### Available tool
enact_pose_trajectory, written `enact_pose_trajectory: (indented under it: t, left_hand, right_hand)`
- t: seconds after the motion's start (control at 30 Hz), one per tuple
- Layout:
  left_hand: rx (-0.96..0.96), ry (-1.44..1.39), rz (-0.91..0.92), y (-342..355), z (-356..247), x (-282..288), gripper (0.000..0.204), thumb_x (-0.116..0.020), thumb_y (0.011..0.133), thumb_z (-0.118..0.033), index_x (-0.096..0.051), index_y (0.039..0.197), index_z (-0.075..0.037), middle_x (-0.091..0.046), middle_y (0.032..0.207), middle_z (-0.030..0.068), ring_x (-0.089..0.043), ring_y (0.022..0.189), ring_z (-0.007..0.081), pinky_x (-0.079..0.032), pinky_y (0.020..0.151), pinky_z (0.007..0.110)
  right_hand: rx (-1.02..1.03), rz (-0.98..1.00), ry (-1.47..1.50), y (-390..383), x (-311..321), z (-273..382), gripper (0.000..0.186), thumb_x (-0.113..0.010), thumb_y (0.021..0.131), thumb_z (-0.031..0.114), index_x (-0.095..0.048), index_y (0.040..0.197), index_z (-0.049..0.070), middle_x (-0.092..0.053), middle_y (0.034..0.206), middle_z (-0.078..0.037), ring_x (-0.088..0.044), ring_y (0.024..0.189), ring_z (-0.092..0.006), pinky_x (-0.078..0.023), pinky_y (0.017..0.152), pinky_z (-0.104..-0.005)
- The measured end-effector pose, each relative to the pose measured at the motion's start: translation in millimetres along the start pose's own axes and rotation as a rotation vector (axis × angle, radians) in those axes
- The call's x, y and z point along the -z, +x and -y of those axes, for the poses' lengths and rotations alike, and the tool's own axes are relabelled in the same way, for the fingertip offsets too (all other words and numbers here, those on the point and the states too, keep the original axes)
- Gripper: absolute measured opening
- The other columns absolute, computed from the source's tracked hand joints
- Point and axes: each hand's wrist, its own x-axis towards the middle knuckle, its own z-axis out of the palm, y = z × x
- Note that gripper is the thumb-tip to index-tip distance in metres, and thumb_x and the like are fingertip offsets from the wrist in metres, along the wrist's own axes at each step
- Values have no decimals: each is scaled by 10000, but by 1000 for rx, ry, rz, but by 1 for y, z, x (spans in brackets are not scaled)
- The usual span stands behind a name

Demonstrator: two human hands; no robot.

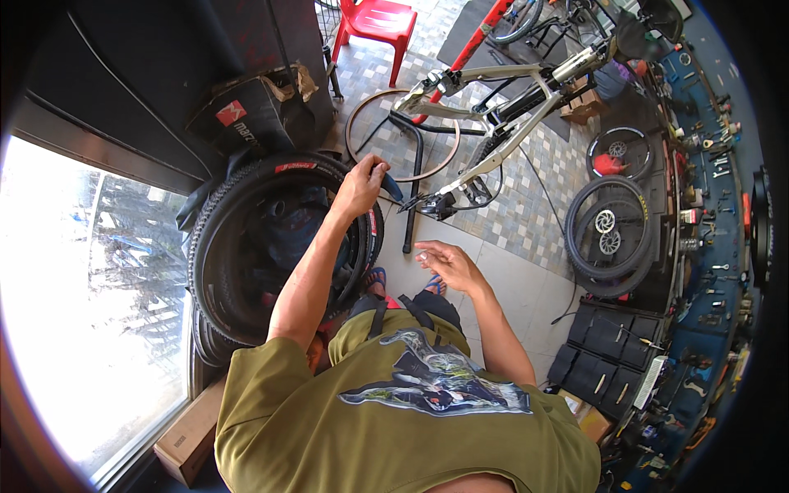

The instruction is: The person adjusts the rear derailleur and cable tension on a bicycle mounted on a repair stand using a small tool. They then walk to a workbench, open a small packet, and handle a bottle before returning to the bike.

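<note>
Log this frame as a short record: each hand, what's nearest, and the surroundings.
Left hand: closed on a blue handle; tool type unclear
Right hand: fingers loosely bent, nothing seen in it
Ahead: pale bike frame
Left side: tires
Right side: wheels
Beyond: red chair

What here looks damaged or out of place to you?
The black cardboard box beyond the stacked tyres looks damaged: its upper edge is ragged, with torn-looking brown cardboard showing. Nothing else clearly stands out.
</note>
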Motion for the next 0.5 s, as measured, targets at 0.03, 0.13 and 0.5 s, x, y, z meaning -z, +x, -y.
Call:
enact_pose_trajectory:
  t: [0.03,0.13,0.5]
  left_hand:
    - [-14,18,21,2,4,0,296,-557,1106,-252,-650,1228,1,-714,1013,172,-679,909,239,-531,866,387]
    - [30,-7,13,6,12,-6,389,-541,1110,-303,-570,1370,-16,-722,1127,224,-720,969,294,-546,865,428]
    - [375,402,156,11,-20,-10,714,-518,1058,-512,-482,1336,145,-711,1147,376,-689,1125,532,-534,1000,556]
  right_hand:
    - [6,-7,-2,0,1,1,403,-685,1055,289,-670,1380,51,-755,1058,-66,-680,899,-141,-540,769,-309]
    - [63,-55,-32,2,9,-3,387,-695,1044,284,-684,1342,38,-766,1050,-78,-688,884,-152,-548,787,-324]
    - [459,-556,-197,26,16,22,611,-825,931,287,-579,1437,48,-709,1204,-151,-687,1081,-249,-541,943,-372]
